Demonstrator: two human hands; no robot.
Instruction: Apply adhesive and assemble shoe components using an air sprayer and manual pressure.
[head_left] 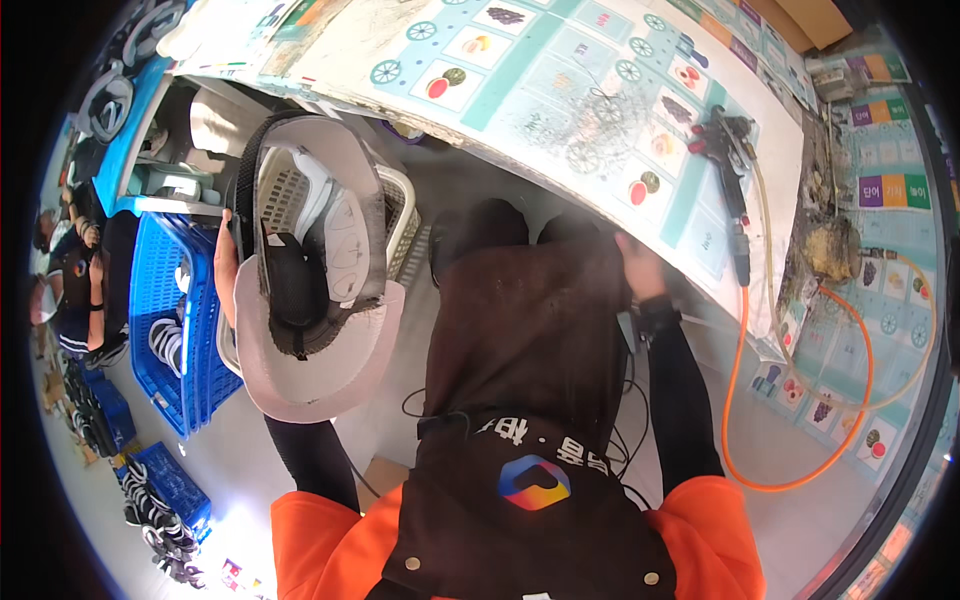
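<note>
At the left, a large open loop-shaped piece (372, 190) hangs over a pale slotted basket (405, 205). It is grey-pink with black mesh along its left side and a broad curved pinkish lower end; its exact kind is unclear. Fingers of my left hand (227, 265) wrap its left edge, and the rest of that hand is hidden behind it. White sole-shaped pieces (345, 245) and a black part (297, 285) show within the loop. My right hand (640, 268) is at the near edge of the paper-covered table (560, 130), beside my apron; its fingers are mostly hidden.
A spray gun (730, 165) lies on the table at right, with an orange hose (745, 470) looping down. Blue baskets (175, 310) with shoes stand left. Black cables (625, 440) trail near my apron. Another person (80, 270) is at far left; more shoes (165, 540) lie below.
</note>
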